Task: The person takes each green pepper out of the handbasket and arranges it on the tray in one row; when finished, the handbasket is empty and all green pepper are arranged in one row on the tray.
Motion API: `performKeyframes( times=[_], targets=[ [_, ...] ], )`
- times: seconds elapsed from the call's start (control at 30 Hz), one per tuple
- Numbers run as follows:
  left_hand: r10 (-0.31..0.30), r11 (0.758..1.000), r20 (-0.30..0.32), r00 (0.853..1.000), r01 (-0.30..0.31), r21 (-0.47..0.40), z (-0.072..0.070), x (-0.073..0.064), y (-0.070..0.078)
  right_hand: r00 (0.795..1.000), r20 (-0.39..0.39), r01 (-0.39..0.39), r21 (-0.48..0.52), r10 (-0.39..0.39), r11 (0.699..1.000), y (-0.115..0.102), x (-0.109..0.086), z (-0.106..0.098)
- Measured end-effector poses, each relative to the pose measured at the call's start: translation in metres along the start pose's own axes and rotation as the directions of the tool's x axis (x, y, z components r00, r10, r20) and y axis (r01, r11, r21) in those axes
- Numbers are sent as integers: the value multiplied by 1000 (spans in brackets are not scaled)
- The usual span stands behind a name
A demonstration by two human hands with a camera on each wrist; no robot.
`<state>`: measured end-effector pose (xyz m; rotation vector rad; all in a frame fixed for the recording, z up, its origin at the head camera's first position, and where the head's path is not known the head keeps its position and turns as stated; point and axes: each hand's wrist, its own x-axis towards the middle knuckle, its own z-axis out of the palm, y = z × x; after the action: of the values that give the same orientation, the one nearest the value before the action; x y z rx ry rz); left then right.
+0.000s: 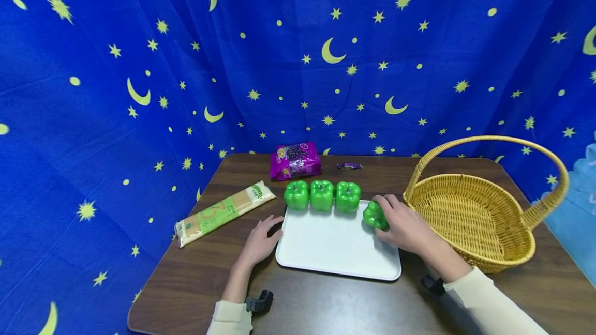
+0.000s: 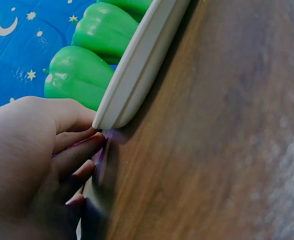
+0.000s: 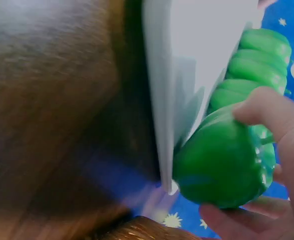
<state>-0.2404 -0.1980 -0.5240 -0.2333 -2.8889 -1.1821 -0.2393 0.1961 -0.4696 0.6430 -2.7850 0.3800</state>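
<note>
A white rectangular tray [image 1: 337, 247] lies on the table. Along its far edge stand three green bell peppers [image 1: 322, 196] in a row. My right hand [image 1: 407, 226] grips another green bell pepper [image 3: 219, 160] at the tray's far right corner, thumb on one side and fingers on the other. In the right wrist view that pepper overlaps the tray's rim; whether it bears on the tray cannot be told. At the tray's left edge my left hand [image 1: 261, 242] touches the rim [image 2: 136, 65] with extended fingers. Its fingertips are partly shadowed in the left wrist view.
A wicker basket [image 1: 458, 216] with a tall handle stands right of the tray. To the left lies a long noodle-like packet [image 1: 225, 212]. Behind the peppers are a purple snack bag [image 1: 296, 161] and a small wrapped candy [image 1: 349, 166]. A blue star-patterned curtain [image 1: 279, 92] hangs behind.
</note>
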Motion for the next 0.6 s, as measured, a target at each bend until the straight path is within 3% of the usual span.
performKeyframes(
  times=[0.23, 0.6],
  targets=[
    [-6, 1000, -2, 1000, 6, -3, 0, 2, -1, 985, -16, -166, 169, 171, 972, 4, 8, -1],
    [-25, 1000, -7, 1000, 25, -14, 2, 2, -5, 988, 5, -155, 183, 157, 971, 6, 16, 5]
  ],
)
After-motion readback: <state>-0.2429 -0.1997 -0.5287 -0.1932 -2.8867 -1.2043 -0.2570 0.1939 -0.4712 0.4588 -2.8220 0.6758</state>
